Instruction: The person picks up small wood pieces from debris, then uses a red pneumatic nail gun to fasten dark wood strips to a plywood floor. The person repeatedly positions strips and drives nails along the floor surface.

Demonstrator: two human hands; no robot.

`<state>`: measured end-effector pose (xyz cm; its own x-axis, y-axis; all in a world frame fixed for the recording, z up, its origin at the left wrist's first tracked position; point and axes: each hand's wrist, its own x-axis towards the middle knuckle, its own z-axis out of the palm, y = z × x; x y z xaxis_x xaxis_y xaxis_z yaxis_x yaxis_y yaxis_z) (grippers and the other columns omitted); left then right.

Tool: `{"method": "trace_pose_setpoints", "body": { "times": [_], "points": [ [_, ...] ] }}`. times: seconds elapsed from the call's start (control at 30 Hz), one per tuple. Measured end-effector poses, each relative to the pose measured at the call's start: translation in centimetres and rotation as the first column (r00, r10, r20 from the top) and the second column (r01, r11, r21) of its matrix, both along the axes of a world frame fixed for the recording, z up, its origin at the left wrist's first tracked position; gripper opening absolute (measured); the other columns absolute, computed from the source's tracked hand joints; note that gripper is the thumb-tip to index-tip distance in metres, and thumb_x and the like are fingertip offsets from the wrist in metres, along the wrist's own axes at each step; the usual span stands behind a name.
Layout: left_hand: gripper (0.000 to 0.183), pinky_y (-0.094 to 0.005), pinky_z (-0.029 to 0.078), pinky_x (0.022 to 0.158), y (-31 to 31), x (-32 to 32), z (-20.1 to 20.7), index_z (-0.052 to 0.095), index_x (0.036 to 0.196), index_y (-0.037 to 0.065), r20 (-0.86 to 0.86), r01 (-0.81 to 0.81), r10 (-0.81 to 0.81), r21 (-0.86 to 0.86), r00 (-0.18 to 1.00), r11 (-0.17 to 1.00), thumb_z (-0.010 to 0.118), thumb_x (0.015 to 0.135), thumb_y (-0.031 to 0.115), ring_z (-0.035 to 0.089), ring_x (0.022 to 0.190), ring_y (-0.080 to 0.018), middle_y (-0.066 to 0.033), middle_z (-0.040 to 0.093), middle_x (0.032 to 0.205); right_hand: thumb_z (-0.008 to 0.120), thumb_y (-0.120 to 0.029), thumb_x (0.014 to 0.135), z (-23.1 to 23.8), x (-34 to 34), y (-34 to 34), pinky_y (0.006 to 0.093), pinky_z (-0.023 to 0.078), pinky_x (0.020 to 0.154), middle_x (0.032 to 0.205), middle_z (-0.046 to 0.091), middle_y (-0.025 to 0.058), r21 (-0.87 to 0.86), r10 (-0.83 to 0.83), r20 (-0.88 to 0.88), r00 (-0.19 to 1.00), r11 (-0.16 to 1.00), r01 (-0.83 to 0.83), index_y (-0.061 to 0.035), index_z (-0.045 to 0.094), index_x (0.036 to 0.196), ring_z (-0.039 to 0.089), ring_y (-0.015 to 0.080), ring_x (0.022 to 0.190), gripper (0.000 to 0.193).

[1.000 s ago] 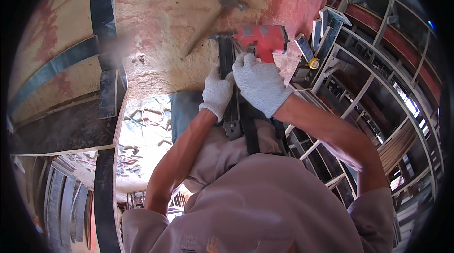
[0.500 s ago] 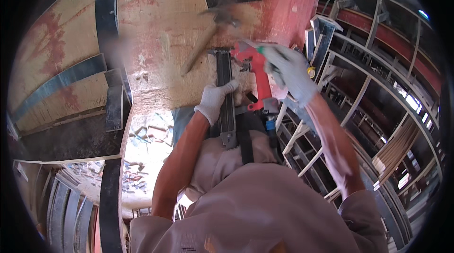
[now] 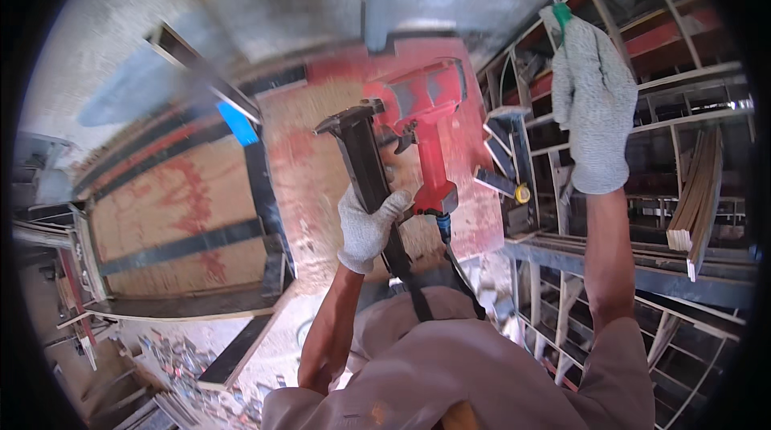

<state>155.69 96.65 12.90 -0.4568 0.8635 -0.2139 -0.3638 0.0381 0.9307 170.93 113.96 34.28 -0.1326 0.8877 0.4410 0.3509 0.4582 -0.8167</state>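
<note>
My gloved left hand (image 3: pixel 368 227) is wrapped round the long black magazine of a red and black nail gun (image 3: pixel 434 158), lifted above the work surface. Its red head points up and away, and a hose leaves the bottom of the handle. At the upper right, apart from the gun, my gloved right hand (image 3: pixel 596 105) is raised and closed round a screwdriver (image 3: pixel 560 14); only the green end of the handle and part of a thin metal shaft show. Behind the gun lies a wooden board with worn red paint (image 3: pixel 309 181).
A black-edged panel frame (image 3: pixel 177 213) lies to the left, with a blue patch (image 3: pixel 238 122) at its corner. Wooden racks (image 3: pixel 683 85) with stacked strips (image 3: pixel 697 197) stand to the right. A yellow tape measure (image 3: pixel 523 193) sits near the board's right side. Scraps (image 3: pixel 189 366) litter the floor.
My right hand has moved away from the nail gun, up and to the right with the screwdriver. My left hand has raised and tilted the gun. The view has shifted, and the hammer no longer shows.
</note>
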Motion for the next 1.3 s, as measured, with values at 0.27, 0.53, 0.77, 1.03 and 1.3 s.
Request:
{"method": "trace_pose_setpoints", "body": {
  "times": [0.27, 0.53, 0.77, 1.03, 1.3],
  "points": [
    [0.027, -0.0275, 0.055, 0.069, 0.4, -0.1, 7.8, 0.069, 0.103, 0.0, -0.419, 0.078, 0.048, 0.278, 0.907, 0.958, 0.085, 0.084, 0.011, 0.066, 0.076, -0.0091, -0.0033, 0.074, 0.087, 0.059, -0.014, 0.099, 9.6, 1.8, -3.2, 0.0395, 0.057, 0.074, 0.102, 0.07, 0.0176, 0.362, 0.203, 0.414, 0.887, 0.858, -0.365, -0.0015, 0.066, 0.114, 0.071, 0.0246, 0.086, 0.021],
    [0.033, -0.0281, 0.053, 0.072, 0.2, 1.1, 7.2, 0.069, 0.102, 0.001, -0.359, 0.16, -0.051, 0.281, 0.932, 0.946, 0.09, 0.08, 0.016, 0.061, 0.079, -0.0079, -0.0018, 0.072, 0.088, 0.056, -0.014, 0.1, 12.3, 5.3, -8.0, 0.0338, 0.053, 0.064, 0.085, 0.066, 0.0133, 0.526, 0.021, 0.494, 0.869, 0.789, -0.318, -0.0061, 0.067, 0.11, 0.065, 0.0232, 0.072, 0.016],
    [0.046, -0.0285, 0.053, 0.064, -0.2, 1.7, 9.3, 0.064, 0.108, 0.0, -0.179, 0.222, -0.174, 0.3, 0.968, 0.928, 0.092, 0.078, 0.021, 0.063, 0.071, -0.0112, -0.0037, 0.068, 0.083, 0.061, -0.033, 0.102, 9.6, 7.4, -9.2, 0.0299, 0.043, 0.051, 0.062, 0.056, -0.0001, 0.212, 0.14, 0.292, 0.946, 0.955, -0.206, -0.0061, 0.067, 0.093, 0.052, 0.0118, 0.052, 0.029],
    [0.081, -0.0301, 0.053, 0.055, -0.9, 2.4, 13.1, 0.058, 0.12, -0.002, 0.096, 0.27, -0.36, 0.49, 0.928, 0.829, 0.066, 0.085, 0.072, 0.064, 0.06, -0.018, -0.0067, 0.064, 0.079, 0.072, -0.036, 0.096, -1.4, 11.3, -10.1, 0.0245, 0.053, 0.071, 0.083, 0.067, 0.0032, -0.482, 0.109, -0.5, 0.859, 0.789, -0.381, 0.0005, 0.067, 0.109, 0.057, 0.0074, 0.068, 0.039],
    [0.081, -0.0319, 0.054, 0.053, 0.4, 2.2, 14.9, 0.057, 0.121, 0.001, 0.12, 0.402, -0.477, 0.383, 0.871, 0.832, 0.034, 0.097, 0.075, 0.065, 0.059, -0.0195, -0.0095, 0.068, 0.082, 0.069, -0.009, 0.091, -5.2, 10.2, -8.2, 0.0393, 0.058, 0.081, 0.119, 0.065, 0.0168, -0.312, 0.293, -0.759, 0.582, 0.621, -0.719, -0.0025, 0.052, 0.136, 0.068, 0.0276, 0.093, 0.048]
  ]
}}
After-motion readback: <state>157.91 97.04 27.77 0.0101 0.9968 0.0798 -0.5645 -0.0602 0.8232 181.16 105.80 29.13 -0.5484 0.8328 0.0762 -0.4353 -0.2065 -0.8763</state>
